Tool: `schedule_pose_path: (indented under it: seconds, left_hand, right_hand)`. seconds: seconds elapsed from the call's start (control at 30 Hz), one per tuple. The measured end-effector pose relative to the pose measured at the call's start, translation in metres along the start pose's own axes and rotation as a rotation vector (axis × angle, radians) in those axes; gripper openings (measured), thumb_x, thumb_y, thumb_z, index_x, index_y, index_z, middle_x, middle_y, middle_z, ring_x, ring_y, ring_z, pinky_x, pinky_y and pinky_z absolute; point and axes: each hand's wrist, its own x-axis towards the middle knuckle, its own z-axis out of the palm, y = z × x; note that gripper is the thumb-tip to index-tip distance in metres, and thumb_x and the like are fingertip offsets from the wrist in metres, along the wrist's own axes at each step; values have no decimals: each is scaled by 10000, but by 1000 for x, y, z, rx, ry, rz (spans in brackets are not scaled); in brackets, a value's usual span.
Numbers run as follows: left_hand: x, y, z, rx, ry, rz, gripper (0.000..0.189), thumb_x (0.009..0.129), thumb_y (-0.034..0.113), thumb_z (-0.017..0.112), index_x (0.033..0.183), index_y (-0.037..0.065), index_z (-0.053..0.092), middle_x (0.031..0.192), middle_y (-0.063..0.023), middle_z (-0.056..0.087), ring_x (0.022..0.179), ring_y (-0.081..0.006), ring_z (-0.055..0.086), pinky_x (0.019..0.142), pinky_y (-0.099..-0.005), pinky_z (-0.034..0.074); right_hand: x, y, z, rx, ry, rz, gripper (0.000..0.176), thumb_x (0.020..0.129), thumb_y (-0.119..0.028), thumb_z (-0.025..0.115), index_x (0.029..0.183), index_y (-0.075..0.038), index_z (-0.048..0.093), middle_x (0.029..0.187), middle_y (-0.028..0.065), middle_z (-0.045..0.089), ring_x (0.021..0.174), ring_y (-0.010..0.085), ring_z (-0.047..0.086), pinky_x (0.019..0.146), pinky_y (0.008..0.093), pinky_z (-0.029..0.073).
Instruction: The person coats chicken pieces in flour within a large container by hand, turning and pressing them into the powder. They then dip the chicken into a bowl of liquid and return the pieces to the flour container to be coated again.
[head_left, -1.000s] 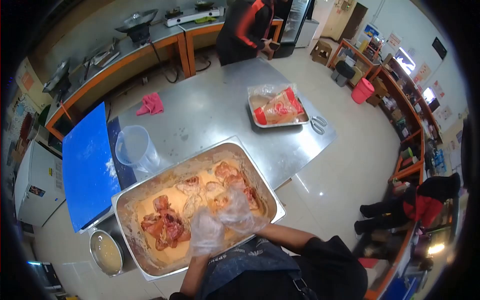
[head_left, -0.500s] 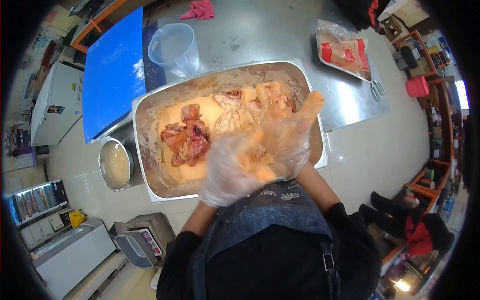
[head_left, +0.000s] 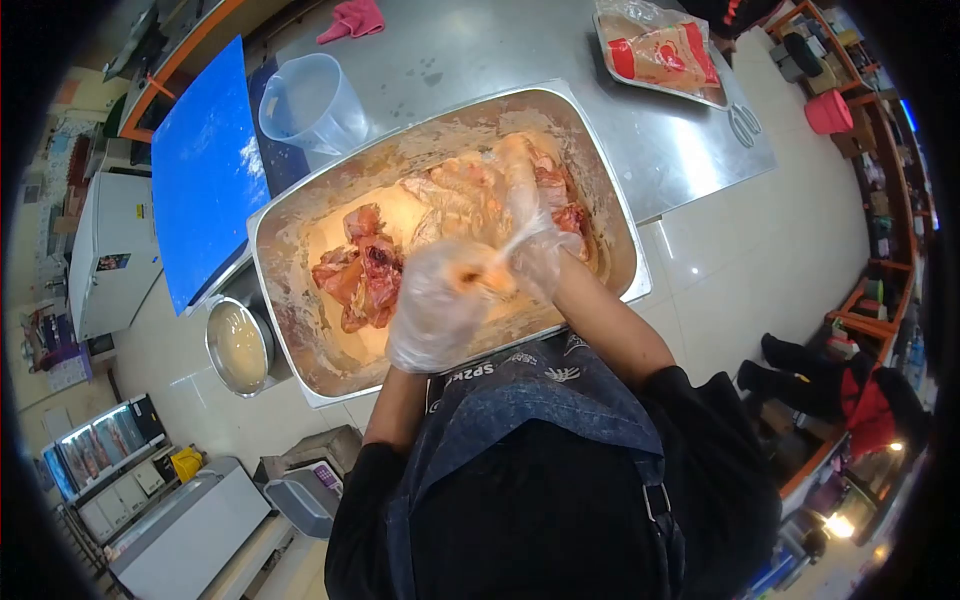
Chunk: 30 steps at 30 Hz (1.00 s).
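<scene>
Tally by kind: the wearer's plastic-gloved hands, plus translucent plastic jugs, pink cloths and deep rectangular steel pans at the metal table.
Gloved left hand and right hand: 2
Steel pan: 1
Plastic jug: 1
Pink cloth: 1
Total: 5

Dark apron (head_left: 530, 402): white "SP2K" readable, following letters unclear.

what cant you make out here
In the head view:
Left hand in a clear plastic glove: blurred, finger positions unclear.
Pale orange piece at this hand: blurred, partly covered by the glove.
Silver rectangular metal pan: floor hidden by pale orange powder and reddish meat.
Clear plastic bag with red print: print too small to read.
Dark-clothed person at top right: cut off by the top edge.
</scene>
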Motion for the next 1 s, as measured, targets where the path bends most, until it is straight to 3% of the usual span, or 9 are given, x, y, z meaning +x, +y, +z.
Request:
schedule_pose_path:
  seconds: [0.13, 0.2, 0.27, 0.5, 0.63, 0.83, 0.9, 0.93, 1.0]
  left_hand:
    - [5, -26, 7, -447, 538, -221, 337, 737, 116, 583, 1068, 54, 562, 1093, -142, 542, 972, -259, 524, 802, -388, 433]
    - [14, -16, -9, -1376, 754, -367, 589, 789, 372, 553, 1254, 44, 403, 1297, -177, 382, 1148, -286, 421, 925, -490, 364]
    - [15, -18, -8, -1414, 727, -402, 613, 786, 397, 544, 1263, 45, 387, 1305, -177, 370, 1157, -293, 410, 928, -501, 355]
    - [17, -30, 0, -1662, 437, -544, 789, 761, 567, 483, 1323, 54, 274, 1358, -179, 284, 1218, -338, 331, 947, -576, 297]
    - [16, -47, 9, -1765, 320, -556, 866, 750, 640, 457, 1349, 58, 226, 1380, -180, 247, 1244, -358, 297, 955, -608, 272]
    - [7, -46, -26, -1628, 621, -358, 880, 761, 666, 422, 1344, 37, 224, 1377, -218, 218, 1259, -403, 251, 945, -632, 258]
    - [9, -40, -45, -1366, 656, -440, 924, 789, 611, 432, 1368, -13, 74, 1380, -241, 179, 1271, -432, 215, 982, -611, 240]
    - [9, -33, -50, -1475, 743, -484, 690, 854, 542, 367, 1208, -50, 395, 1286, -238, 355, 1209, -379, 348, 968, -544, 308]
    - [6, -26, -53, -1435, 711, -482, 636, 868, 508, 370, 1179, -44, 429, 1247, -237, 400, 1178, -371, 386, 958, -518, 330]
  right_hand:
    - [-6, -16, -10, -72, 54, -46, 350, 756, -349, 658, 891, -38, 571, 816, 105, 594, 716, 257, 584, 650, 372, 458]
    - [-6, -25, -6, -93, 61, -49, 350, 752, -352, 663, 880, -39, 576, 803, 105, 598, 703, 258, 588, 641, 372, 460]
    - [-14, -30, 6, -794, -95, -701, 274, 752, -306, 660, 743, -44, 578, 667, 106, 570, 635, 281, 574, 584, 375, 446]
    - [-15, -24, 19, -995, -786, -245, 142, 743, -144, 595, 871, -86, 575, 849, 119, 567, 834, 281, 559, 715, 417, 427]
    - [-29, -2, 0, -724, -477, -549, 153, 760, -198, 549, 821, -70, 606, 789, 148, 590, 755, 297, 582, 671, 409, 448]
    - [13, -32, -66, -1536, -699, 764, 456, 789, -393, 489, 1071, -44, 571, 1068, 147, 578, 961, 291, 554, 831, 350, 450]
    - [-2, -7, -93, -2133, -1004, 218, 314, 744, -299, 555, 928, -61, 643, 946, 137, 629, 875, 289, 599, 755, 363, 471]
    - [-13, 21, -108, -2135, -1003, 209, 314, 744, -299, 555, 928, -61, 643, 946, 137, 629, 875, 289, 599, 755, 363, 471]
    - [-21, 55, -119, -1880, -454, -530, 223, 651, -154, 666, 857, -69, 655, 858, 72, 656, 805, 222, 635, 673, 329, 493]
